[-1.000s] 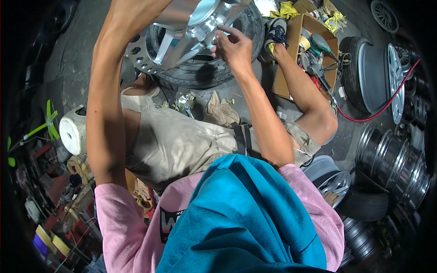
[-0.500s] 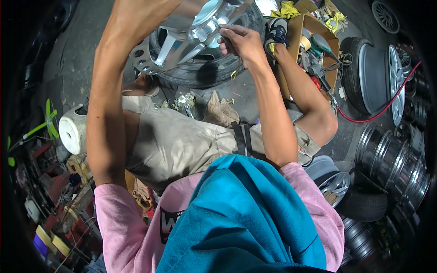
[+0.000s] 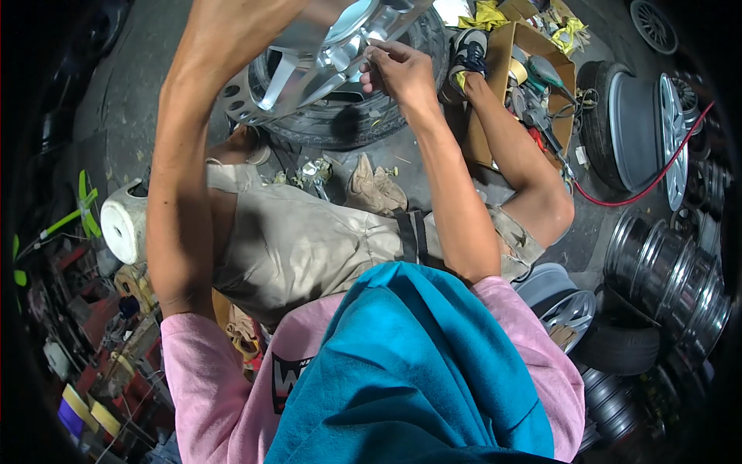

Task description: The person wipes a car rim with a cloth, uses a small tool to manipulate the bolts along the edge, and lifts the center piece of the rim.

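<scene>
A silvery alloy wheel face [image 3: 284, 81] with spokes and a row of round holes at its edge is held up at the top of the view. Beneath it a black tyre [image 3: 332, 135] lies on the floor. My left hand [image 3: 247, 27] reaches over the wheel's left side; its fingers are cut off by the upper edge. Beside the hub, my right hand [image 3: 403, 71] has thumb and fingers pinched together at the bright metal. Whatever sits between those fingertips is too small to make out.
A cardboard box [image 3: 501, 85] of power tools stands right of my foot. Farther right are a tyred wheel [image 3: 607, 124], a red hose [image 3: 618, 203] and stacked chrome rims [image 3: 665, 274]. A crumpled brown cloth [image 3: 375, 189] lies between my legs; a white round container [image 3: 124, 224] is at left.
My right hand has shifted slightly to the left along the hub, its fingers still pinched. The left arm and the wheel have hardly moved.
</scene>
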Demonstrator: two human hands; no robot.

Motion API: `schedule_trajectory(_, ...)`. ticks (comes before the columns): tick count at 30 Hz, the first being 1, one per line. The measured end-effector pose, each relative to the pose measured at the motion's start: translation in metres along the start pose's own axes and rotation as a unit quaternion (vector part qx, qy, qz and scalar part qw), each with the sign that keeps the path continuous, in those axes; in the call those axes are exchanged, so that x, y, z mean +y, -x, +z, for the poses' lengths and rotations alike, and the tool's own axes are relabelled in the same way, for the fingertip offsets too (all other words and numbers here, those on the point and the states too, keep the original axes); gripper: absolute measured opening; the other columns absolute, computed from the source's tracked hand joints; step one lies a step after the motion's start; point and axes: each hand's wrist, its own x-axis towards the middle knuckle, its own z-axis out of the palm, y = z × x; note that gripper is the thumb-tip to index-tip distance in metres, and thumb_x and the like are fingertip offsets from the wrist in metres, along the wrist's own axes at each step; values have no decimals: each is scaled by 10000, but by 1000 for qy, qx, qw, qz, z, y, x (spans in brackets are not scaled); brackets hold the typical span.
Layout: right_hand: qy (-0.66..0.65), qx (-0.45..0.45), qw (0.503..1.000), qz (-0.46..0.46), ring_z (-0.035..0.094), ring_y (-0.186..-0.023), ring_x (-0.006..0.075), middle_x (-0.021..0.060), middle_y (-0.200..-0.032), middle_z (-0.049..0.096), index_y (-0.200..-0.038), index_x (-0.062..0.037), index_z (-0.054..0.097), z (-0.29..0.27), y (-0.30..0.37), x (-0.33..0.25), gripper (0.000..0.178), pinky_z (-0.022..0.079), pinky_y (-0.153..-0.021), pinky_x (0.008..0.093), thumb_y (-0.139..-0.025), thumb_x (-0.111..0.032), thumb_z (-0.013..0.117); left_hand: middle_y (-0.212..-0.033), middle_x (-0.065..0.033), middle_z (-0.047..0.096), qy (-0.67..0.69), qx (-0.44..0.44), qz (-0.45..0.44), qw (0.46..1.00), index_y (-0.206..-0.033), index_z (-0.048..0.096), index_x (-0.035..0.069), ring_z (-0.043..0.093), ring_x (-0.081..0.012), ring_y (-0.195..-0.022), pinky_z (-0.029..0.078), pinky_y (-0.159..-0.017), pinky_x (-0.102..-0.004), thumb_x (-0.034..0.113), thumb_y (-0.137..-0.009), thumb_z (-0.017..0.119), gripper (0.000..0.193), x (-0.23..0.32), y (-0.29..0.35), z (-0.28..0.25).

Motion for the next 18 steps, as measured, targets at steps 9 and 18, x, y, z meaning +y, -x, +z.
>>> schedule_trajectory(9,-52,41,998,-5,672,-639,184,145,-846,691,-1238,123,614,17,8,8,313,578,-547,294,-1002,-80,647,-797,-173,662,-16,-13,-16,1000,-1039,628,-78,589,-160,-718,499,-642,-344,33,-839,625,229,3,-1,-3)
schedule_trajectory(18,-93,89,992,-15,699,-681,202,165,-880,704,-1255,97,584,44,17,18,334,604,-586,307,-1000,-107,653,-785,-155,654,-1,4,25,1000,-1041,630,-76,564,-145,-684,478,-605,-334,40,-839,634,233,1,0,1)
